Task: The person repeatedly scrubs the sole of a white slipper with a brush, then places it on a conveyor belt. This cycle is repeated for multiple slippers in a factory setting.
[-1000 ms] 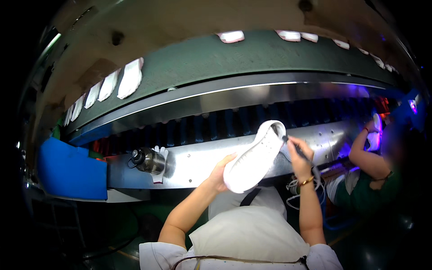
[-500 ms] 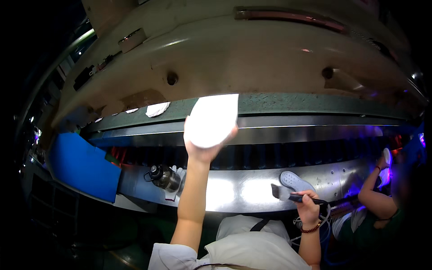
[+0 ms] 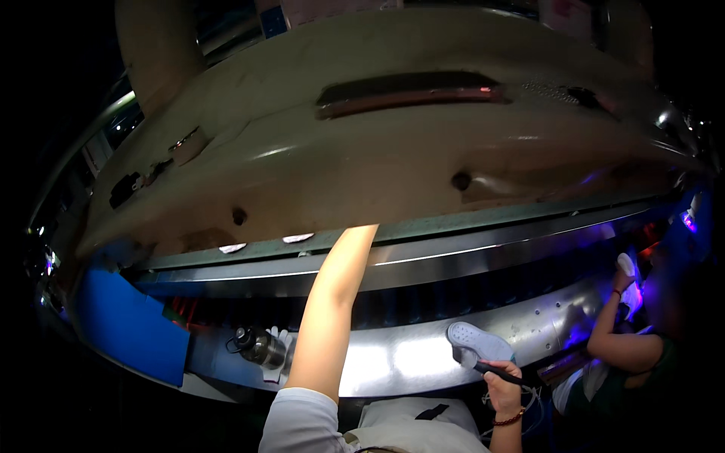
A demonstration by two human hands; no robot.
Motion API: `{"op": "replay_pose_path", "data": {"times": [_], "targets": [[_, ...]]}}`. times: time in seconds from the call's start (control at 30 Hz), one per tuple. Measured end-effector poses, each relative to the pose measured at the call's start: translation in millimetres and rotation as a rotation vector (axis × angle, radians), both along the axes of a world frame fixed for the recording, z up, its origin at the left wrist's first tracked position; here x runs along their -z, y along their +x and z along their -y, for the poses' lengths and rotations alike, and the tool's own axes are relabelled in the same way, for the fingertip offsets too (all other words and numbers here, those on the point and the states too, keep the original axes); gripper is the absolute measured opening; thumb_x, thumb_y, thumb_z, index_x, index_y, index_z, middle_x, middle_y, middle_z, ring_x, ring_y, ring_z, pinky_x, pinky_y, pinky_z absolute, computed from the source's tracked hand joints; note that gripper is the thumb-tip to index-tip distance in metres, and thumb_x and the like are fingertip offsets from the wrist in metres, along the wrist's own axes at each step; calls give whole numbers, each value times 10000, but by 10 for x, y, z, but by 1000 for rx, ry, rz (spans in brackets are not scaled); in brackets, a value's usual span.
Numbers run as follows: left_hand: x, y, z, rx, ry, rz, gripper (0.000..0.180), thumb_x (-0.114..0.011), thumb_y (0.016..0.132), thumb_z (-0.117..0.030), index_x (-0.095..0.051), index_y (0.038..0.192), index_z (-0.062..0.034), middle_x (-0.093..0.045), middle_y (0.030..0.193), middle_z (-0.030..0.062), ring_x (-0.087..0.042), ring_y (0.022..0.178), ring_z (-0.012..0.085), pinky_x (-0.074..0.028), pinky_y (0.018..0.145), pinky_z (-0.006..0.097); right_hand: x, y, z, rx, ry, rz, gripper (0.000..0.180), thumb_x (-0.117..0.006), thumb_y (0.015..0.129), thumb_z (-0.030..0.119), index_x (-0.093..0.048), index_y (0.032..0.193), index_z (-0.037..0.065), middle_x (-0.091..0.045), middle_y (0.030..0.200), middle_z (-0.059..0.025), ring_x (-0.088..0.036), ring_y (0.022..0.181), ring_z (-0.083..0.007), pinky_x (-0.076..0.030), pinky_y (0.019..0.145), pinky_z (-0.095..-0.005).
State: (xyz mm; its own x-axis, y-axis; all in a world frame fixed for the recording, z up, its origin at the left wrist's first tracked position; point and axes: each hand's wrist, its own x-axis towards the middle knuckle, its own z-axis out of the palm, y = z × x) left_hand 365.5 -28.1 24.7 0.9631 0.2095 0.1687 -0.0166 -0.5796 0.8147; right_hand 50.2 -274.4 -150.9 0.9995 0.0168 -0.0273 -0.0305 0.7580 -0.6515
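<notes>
At the far left, from where I stand, a dark bottle (image 3: pixel 263 349) lies beside a white glove (image 3: pixel 281 359) on the metal ledge (image 3: pixel 313 375). Next comes the left forearm (image 3: pixel 325 325), stretched straight up and out of sight beneath the tan cover (image 3: pixel 355 181), over the green belt (image 3: pixel 430 225). The left hand is hidden there, so I cannot tell whether it grips anything. Further right, a pale shoe (image 3: pixel 483 343) rests on the ledge, its rounded end up and to the left, its long axis slanting down toward the right hand (image 3: pixel 504 389). That hand is much the nearer one, just below the shoe's lower right end, fingers closed round the dark handle of a brush (image 3: pixel 487 368). The brush head points left, by the shoe's lower edge; whether they touch, I can't make out.

Half a second ago the left hand was in plain view at the belt, bearing a white piece; now both are out of sight. The brush, then left of the shoe's rounded end, now sits below it.
</notes>
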Motion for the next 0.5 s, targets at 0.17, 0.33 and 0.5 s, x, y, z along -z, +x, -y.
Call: {"op": "replay_pose_path", "data": {"times": [0.17, 0.33, 0.5], "targets": [[-14, -122, -111, 24, 299, -70, 472, -485, 774, -359, -412, 1051, 16, -430, 1121, 153, -382, 1078, 279, -291, 905, 397, -56, -38, 19, -6, 17, -39, 208, -568, 664, -108, -554, 866, -61, -592, 894, -191, -579, 849, -237, -445, 803, -301], [141, -1013, 34, 121, 264, 595, 205, -619, 705, -174, -549, 737, 16, -542, 896, 122, -453, 934, 265, -342, 802, 371, 81, 20, 168, 62, 25, -45, 186, -550, 670, -79, -561, 854, -56, -592, 884, -182, -568, 844, -237, -412, 839, -329], [678, -2058, 37, -28, -899, 476, 398, -468, 755, -64, -361, 1134, -8, -483, 1054, 126, -484, 968, 196, -387, 852, 302, -46, 299, 200, 8, 59, -55, 175, -546, 677, -50, -578, 849, -46, -592, 880, -160, -555, 860, -229, -394, 854, -332]]}}
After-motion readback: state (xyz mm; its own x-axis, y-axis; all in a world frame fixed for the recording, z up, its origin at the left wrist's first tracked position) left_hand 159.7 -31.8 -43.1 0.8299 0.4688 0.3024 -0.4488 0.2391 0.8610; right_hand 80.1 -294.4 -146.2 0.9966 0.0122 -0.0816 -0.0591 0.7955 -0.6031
